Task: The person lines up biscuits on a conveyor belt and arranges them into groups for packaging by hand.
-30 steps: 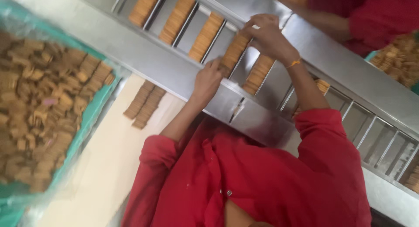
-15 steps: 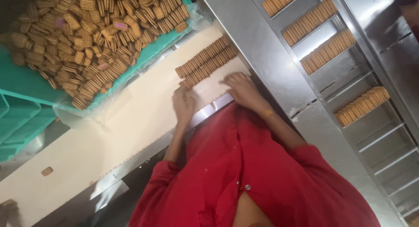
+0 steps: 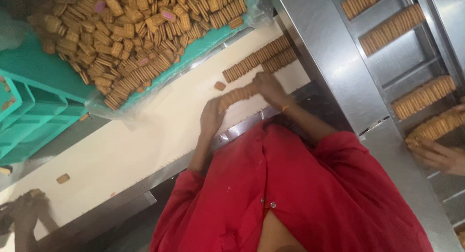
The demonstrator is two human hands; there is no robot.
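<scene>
Left hand [image 3: 211, 117]: clamps one end of biscuit row [image 3: 237, 94].
Right hand [image 3: 269, 87]: clamps the other end.
Change: both hands earlier lay flat, empty.

Two own hands, left hand [image 3: 211, 117] and right hand [image 3: 269, 87], on one biscuit row [image 3: 237, 95]. Two more rows [image 3: 259, 59] on the desk [image 3: 126, 150]. Two loose biscuits [image 3: 220, 86]. Four filled metal chutes [image 3: 392, 29].

This is a biscuit factory: steel chutes [image 3: 411, 53] hold biscuit rows beyond the fingers, and a green crate [image 3: 43, 73] holds loose biscuits [image 3: 140, 34].
</scene>
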